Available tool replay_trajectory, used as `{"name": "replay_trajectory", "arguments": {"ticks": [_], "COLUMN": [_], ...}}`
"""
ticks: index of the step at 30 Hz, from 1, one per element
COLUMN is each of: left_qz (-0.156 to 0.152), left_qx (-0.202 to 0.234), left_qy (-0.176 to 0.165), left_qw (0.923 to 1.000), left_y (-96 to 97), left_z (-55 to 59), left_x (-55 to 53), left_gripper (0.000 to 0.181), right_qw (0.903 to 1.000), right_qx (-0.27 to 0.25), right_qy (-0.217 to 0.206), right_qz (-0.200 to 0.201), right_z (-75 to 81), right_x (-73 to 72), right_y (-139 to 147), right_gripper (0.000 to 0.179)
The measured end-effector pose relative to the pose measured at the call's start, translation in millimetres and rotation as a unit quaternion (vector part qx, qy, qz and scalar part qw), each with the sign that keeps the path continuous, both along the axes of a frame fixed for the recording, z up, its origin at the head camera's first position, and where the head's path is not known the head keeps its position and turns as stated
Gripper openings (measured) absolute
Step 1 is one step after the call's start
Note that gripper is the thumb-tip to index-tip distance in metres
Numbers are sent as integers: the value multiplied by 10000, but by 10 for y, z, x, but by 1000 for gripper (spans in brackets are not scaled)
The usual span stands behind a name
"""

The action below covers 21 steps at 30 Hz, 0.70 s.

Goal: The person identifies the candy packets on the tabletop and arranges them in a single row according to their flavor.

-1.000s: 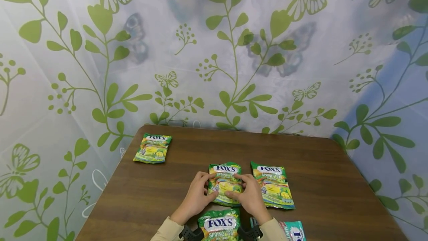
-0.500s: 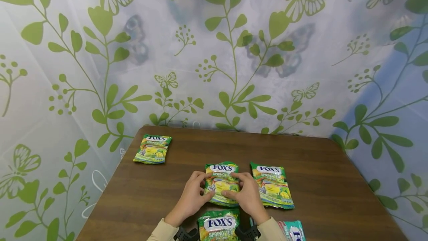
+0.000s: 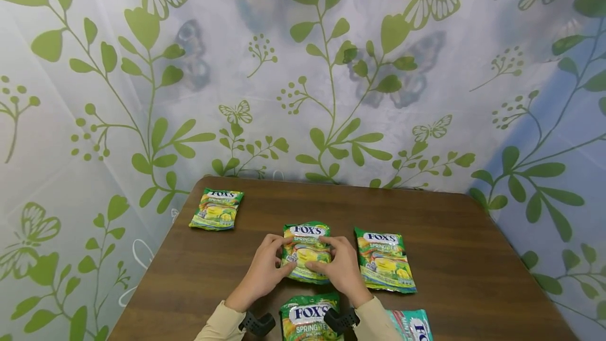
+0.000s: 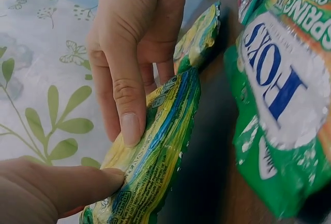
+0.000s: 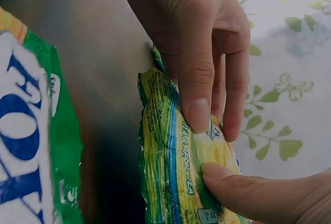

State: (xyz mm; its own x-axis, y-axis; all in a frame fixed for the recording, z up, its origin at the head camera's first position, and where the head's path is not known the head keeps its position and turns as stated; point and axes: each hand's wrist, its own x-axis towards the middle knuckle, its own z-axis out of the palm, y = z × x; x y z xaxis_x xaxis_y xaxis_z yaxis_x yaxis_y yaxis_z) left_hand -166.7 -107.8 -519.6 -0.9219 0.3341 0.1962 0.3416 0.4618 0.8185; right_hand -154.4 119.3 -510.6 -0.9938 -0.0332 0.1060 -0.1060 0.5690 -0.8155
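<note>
In the head view, a green and yellow bag of Fox's Spring Tea candy (image 3: 306, 252) is between my two hands over the middle of the table. My left hand (image 3: 265, 268) grips its left side, thumb on the front. The right hand (image 3: 343, 267) holds the opposite side the same way. Both thumbs press the printed face in the left wrist view, where the bag's lower seam (image 4: 178, 125) faces the camera, tilted above the table. Fingers behind the bag are partly hidden. Nearer me lies a second Spring Tea bag (image 3: 309, 316), close below the held one.
Another Spring Tea bag (image 3: 385, 261) lies right of the hands, and one more green bag (image 3: 216, 209) sits at the table's far left corner. A teal Fox's bag (image 3: 413, 325) is partly cut off at the front. A leaf-patterned curtain (image 3: 303, 93) hangs behind the brown table (image 3: 454, 236).
Both hands have carried the held candy bag leftward and slightly toward the back of the table, away from the bag on the right. The other bags have stayed put.
</note>
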Motion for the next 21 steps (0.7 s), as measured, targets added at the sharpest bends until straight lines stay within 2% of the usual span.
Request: {"name": "replay_trajectory", "arguments": {"ticks": [6,12,16,21], "left_qz": [64,174,230,285], "left_qx": [-50,4,45,-103], "left_qy": [23,94,126,219], "left_qw": [10000,9998,9996,9993], "left_y": [-60,-137,-193,-270], "left_z": [55,79,104,146], "left_x": [-52,-131,-204,-320], "left_gripper": [53,53,53,54], "right_qw": [9999,9999,9998,9997], "right_qx": [-11,-25,-38,-143], "right_qy": [154,132,181,188], "right_qz": [-34,-15,-27,9], "right_z": [28,58,55,69], "right_x": [-66,-160,-252,-366], "right_y": [-84,-173,-235,-329], "right_gripper": [67,67,66,66]}}
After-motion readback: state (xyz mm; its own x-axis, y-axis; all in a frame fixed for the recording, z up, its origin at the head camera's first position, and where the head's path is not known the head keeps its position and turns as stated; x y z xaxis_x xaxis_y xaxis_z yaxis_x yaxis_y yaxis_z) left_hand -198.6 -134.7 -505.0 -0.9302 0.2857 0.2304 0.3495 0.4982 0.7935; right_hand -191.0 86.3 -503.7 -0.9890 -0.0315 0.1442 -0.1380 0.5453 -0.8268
